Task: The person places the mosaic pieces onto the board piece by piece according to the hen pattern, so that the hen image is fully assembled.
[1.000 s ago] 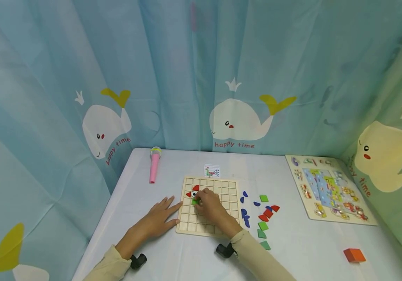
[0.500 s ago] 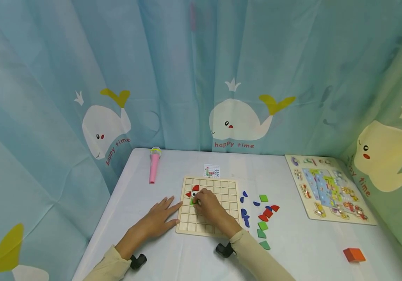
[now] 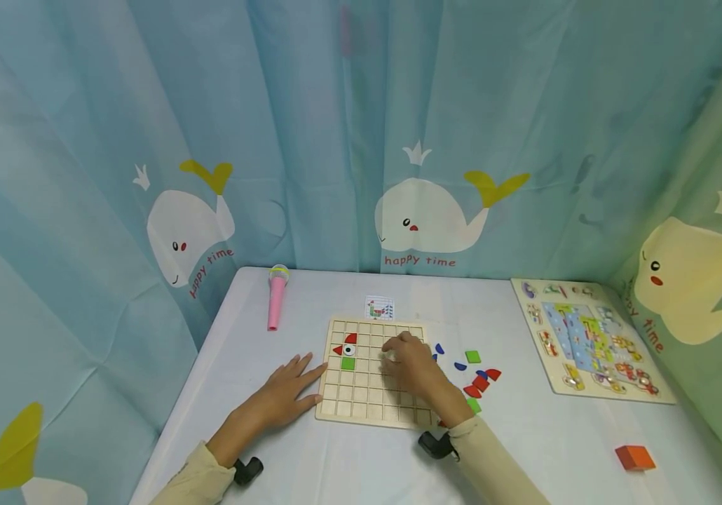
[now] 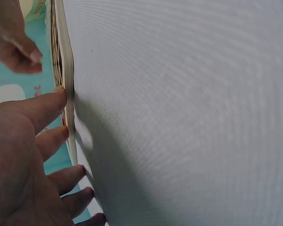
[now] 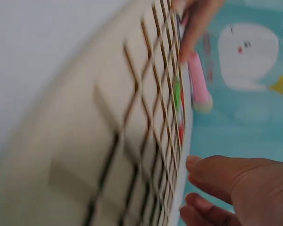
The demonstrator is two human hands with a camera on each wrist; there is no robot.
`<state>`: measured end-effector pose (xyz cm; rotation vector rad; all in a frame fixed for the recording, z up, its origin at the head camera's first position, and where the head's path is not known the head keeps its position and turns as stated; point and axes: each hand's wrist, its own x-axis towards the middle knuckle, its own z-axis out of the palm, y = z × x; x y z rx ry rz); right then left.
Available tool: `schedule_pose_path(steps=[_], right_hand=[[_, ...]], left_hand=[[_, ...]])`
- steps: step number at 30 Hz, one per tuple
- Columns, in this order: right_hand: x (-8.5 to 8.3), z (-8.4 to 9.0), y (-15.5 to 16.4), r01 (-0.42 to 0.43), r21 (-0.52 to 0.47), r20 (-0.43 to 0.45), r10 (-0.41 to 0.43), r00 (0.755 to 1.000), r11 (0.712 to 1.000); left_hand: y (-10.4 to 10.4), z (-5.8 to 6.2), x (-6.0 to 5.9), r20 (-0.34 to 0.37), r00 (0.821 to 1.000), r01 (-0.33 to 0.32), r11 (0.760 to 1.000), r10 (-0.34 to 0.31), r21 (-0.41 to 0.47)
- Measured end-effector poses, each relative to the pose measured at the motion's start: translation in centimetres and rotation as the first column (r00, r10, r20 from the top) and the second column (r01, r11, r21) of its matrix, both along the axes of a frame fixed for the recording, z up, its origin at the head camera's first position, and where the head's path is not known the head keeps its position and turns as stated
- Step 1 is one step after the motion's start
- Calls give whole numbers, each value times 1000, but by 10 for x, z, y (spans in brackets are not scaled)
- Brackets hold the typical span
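My left hand (image 3: 282,394) lies with its fingers spread at the left edge of a wooden grid board (image 3: 343,397); in the left wrist view its thumb and index fingertip touch that edge. On the board, a green square (image 3: 348,364) sits below a round eye piece (image 3: 349,350). A red triangle (image 3: 338,349) is left of the eye and a red quarter-circle (image 3: 351,338) above it. My right hand (image 3: 416,368) hovers over the board's right half, its fingers loosely bent. The right wrist view shows nothing between its thumb and fingers.
Right of the board lie loose blue half-circles (image 3: 460,366), red pieces (image 3: 481,383) and green squares (image 3: 472,357), some hidden by the right arm. A picture card (image 3: 379,307) lies behind it. Around stand a pink microphone (image 3: 276,301), a puzzle board (image 3: 550,315) and an orange block (image 3: 635,458).
My right hand has let go of the green square, now fully visible below the eye piece, and moved right across the board. The left hand has stayed in place.
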<state>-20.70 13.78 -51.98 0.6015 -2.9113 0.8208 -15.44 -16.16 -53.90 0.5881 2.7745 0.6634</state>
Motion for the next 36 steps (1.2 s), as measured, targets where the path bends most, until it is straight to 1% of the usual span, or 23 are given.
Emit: schedule_pose_path(steps=[3,5,7,10,11,12,13,14,16,20,24,26,27,29,36], right_hand=[[-2,4,30,106,41,-3,-106,994,993],[-2,7,52,195,77,16,-197,980,978],[-3,9,72,295,122,53,-303,952,948],[-5,10,99,422,203,113,-450,886,883],[-5,9,107,448,225,134,-483,866,865],[-6,9,113,460,246,154,-503,850,853],[-6,8,119,461,262,175,-512,841,848],[-7,8,124,454,270,193,-510,838,849],[-8,6,130,431,266,223,-490,843,862],[-14,-1,130,397,213,240,-442,865,893],[-22,-11,127,338,95,267,-352,897,936],[-25,-13,126,308,36,287,-304,908,951],[-26,-14,126,294,12,297,-284,912,956],[-28,-15,127,291,-11,313,-273,910,957],[-30,-19,129,285,-20,296,-267,917,958]], left_hand=[[0,-1,0,-2,1000,-3,1000,3,-3],[0,-2,0,0,1000,-4,1000,4,-4],[0,-2,-1,3,1000,-1,1000,1,-1],[0,-1,-1,10,1000,3,1000,-3,7],[0,-1,0,11,1000,4,1000,-4,9],[1,0,0,11,1000,5,1000,-5,8],[1,1,0,12,1000,3,1000,-3,11],[1,1,0,11,1000,1,1000,-1,9],[1,2,0,10,1000,-5,1000,5,5],[1,2,0,6,1000,-8,1000,8,-4],[0,1,-1,1,1000,-7,1000,7,-9],[0,0,-1,2,1000,-7,1000,7,-10],[0,0,-2,3,1000,-7,1000,7,-10],[0,-1,-2,7,1000,-3,1000,3,-5],[1,-1,-2,7,1000,-5,1000,5,-23]])
